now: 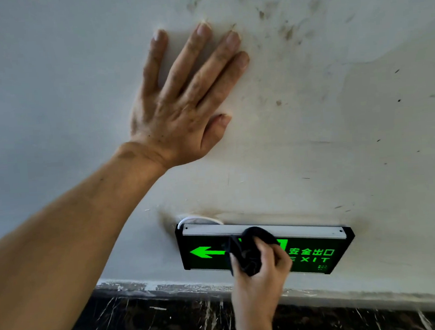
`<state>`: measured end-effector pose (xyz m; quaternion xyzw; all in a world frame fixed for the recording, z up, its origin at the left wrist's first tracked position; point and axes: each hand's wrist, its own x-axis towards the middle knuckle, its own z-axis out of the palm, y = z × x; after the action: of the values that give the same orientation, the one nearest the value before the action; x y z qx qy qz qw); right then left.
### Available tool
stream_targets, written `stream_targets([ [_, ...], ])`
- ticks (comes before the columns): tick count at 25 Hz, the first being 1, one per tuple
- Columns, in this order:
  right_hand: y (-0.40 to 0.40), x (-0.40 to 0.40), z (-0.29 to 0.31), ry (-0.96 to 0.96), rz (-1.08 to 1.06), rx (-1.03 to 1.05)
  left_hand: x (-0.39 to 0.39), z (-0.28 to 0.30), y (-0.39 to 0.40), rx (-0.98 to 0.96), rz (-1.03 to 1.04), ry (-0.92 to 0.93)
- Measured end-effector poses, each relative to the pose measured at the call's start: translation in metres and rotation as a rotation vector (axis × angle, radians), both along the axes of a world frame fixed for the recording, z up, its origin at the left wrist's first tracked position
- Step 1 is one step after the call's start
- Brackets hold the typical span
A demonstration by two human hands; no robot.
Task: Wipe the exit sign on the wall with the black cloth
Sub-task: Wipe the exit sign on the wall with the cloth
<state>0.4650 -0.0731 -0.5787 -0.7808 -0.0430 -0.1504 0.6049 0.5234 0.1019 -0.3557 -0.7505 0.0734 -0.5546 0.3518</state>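
Observation:
The exit sign (315, 254) is a black box with a silver top rail, a lit green arrow and green lettering, mounted low on the white wall. My right hand (262, 275) holds a bunched black cloth (248, 250) pressed against the middle of the sign's face, hiding the middle of the sign's face. My left hand (181, 100) lies flat on the wall above the sign, fingers spread, holding nothing.
The white wall (337, 130) is stained with brown smudges above and to the right of the sign. A white cable (189, 219) loops out at the sign's top left corner. Dark marble skirting (145, 322) runs below the wall.

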Motion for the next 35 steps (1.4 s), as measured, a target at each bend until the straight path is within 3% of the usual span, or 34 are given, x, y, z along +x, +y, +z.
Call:
stream_targets([
  [6, 0.053, -0.041, 0.002, -0.029, 0.253, -0.059, 0.0, 0.0, 0.001, -0.015, -0.02, 0.0],
  [14, 0.074, -0.04, -0.005, -0.146, 0.3, -0.187, 0.001, 0.001, 0.0, -0.034, -0.038, 0.005],
  [20, 0.065, -0.041, -0.04, 0.047, 0.364, -0.273, -0.001, 0.0, -0.001, -0.036, -0.035, 0.006],
  [28, 0.015, -0.011, -0.062, 0.169, 0.199, -0.297, -0.002, 0.002, -0.002, -0.028, -0.021, 0.017],
  [35, -0.047, 0.028, -0.067, 0.214, -0.028, -0.18, -0.001, 0.002, 0.001, -0.005, 0.004, -0.001],
])
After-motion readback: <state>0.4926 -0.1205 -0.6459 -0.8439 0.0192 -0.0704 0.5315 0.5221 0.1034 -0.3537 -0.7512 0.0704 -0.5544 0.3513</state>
